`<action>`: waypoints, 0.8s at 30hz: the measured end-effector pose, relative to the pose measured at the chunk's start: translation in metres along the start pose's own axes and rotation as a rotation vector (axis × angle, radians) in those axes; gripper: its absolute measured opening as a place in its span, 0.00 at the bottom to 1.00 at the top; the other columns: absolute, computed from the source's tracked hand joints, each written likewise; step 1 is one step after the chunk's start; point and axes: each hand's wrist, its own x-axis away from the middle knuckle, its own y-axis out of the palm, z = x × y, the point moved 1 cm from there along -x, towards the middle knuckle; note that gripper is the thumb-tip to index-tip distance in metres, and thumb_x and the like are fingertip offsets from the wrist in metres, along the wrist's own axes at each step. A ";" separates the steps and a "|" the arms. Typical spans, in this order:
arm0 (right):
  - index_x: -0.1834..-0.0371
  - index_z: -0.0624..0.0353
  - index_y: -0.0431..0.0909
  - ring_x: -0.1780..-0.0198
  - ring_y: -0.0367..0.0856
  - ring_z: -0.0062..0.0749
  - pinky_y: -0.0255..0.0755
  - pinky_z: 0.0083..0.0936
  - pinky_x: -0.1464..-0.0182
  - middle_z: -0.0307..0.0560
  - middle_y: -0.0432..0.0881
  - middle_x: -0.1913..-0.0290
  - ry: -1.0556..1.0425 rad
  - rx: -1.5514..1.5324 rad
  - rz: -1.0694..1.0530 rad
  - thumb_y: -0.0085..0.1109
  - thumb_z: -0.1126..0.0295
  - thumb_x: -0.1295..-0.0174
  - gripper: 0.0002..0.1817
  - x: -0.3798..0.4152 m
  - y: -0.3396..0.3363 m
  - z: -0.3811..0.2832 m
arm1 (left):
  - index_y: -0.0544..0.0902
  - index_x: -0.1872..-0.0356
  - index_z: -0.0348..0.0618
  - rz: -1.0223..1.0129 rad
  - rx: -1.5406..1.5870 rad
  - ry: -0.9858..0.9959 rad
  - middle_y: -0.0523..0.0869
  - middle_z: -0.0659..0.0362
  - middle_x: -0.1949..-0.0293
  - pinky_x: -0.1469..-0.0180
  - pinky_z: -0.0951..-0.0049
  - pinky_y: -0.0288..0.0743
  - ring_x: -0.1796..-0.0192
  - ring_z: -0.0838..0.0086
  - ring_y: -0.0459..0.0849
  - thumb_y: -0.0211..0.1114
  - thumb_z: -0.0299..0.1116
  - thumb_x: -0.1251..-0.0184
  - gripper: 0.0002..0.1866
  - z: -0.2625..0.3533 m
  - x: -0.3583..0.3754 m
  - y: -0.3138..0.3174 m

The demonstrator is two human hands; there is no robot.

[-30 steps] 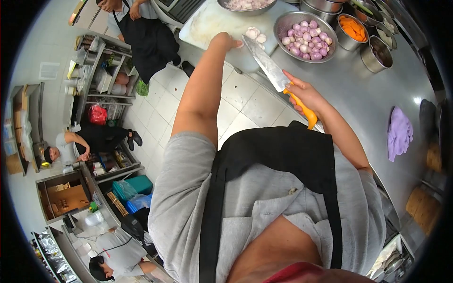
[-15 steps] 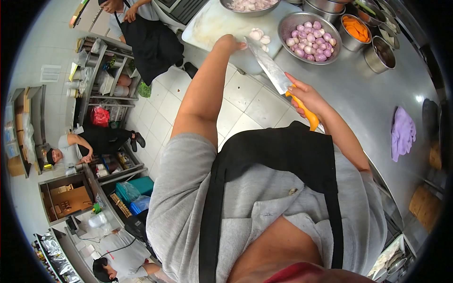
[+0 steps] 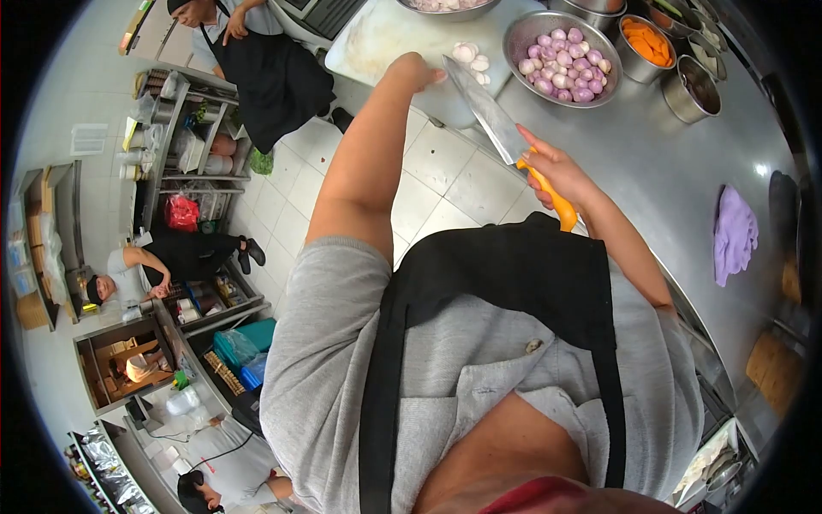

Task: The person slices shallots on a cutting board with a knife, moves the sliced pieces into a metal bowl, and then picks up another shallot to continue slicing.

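Note:
My right hand is wrapped round the yellow handle of a large knife, whose blade points up and left over the edge of a white cutting board. At the board's near edge is my left hand, its fingers bent down and partly hidden behind the hand; what they hold, if anything, cannot be made out. Several pale sliced pieces lie on the board beside the knife tip. A metal bowl of peeled purple shallots stands right of the board.
Another metal bowl stands at the board's far side. Metal containers, one with orange pieces, another dark inside, stand at the upper right. A purple cloth or glove lies on the steel counter. Several co-workers are at the left.
The view has shifted slightly, with the bowls a little higher in it. Both hands keep nearly the same pose, and the knife stays in my right hand.

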 end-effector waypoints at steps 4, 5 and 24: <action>0.27 0.34 0.50 0.85 0.62 0.18 0.59 0.17 0.84 0.34 0.64 0.81 0.010 0.009 0.009 0.43 0.58 0.31 0.29 -0.001 0.004 -0.002 | 0.75 0.86 0.40 -0.022 0.068 0.008 0.72 0.60 0.89 0.81 0.72 0.64 0.86 0.75 0.70 0.67 0.57 0.46 0.28 -0.002 0.000 0.000; 0.27 0.34 0.50 0.85 0.62 0.18 0.59 0.17 0.84 0.34 0.64 0.81 0.010 0.009 0.010 0.43 0.58 0.31 0.29 -0.001 0.004 -0.003 | 0.75 0.86 0.40 -0.021 0.068 0.008 0.72 0.60 0.89 0.81 0.72 0.64 0.86 0.75 0.70 0.67 0.57 0.46 0.28 -0.002 0.000 -0.001; 0.27 0.38 0.50 0.84 0.64 0.19 0.60 0.20 0.83 0.35 0.66 0.80 -0.015 0.032 -0.028 0.44 0.58 0.32 0.31 -0.010 0.005 -0.004 | 0.77 0.79 0.39 0.020 0.038 -0.043 0.76 0.59 0.84 0.76 0.72 0.68 0.81 0.73 0.74 0.68 0.61 0.50 0.29 -0.003 0.003 -0.001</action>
